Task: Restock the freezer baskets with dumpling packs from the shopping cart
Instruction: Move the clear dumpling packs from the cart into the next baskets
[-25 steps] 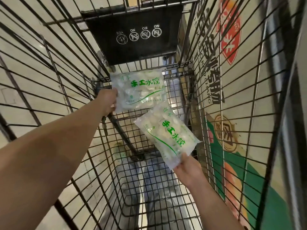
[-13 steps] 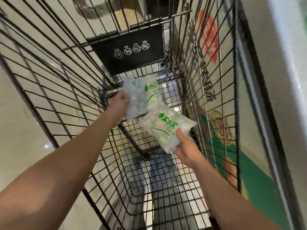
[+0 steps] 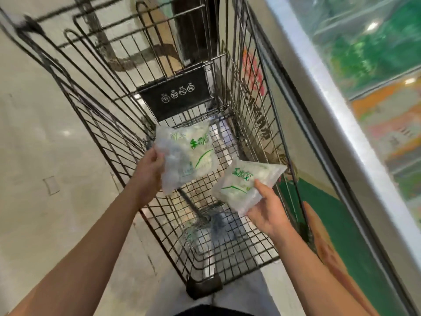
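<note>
dumpling packs: we've got two, both up over the shopping cart (image 3: pixel 248 124)
left hand (image 3: pixel 149 166): arm stretched out, gripping far pack (image 3: pixel 189 156) by its edge
right hand (image 3: pixel 266 210): palm up, thumb clamped on near pack (image 3: pixel 245 183)
room: freezer (image 3: pixel 341 115) edge just right of us

Two dumpling packs, one on the left (image 3: pixel 186 156) and one on the right (image 3: pixel 245 184), are in view above one wire shopping cart (image 3: pixel 248 124), with two hands, left (image 3: pixel 149 169) and right (image 3: pixel 267 213). One freezer (image 3: pixel 364 110) runs along the right, its blurred contents uncountable.
</note>
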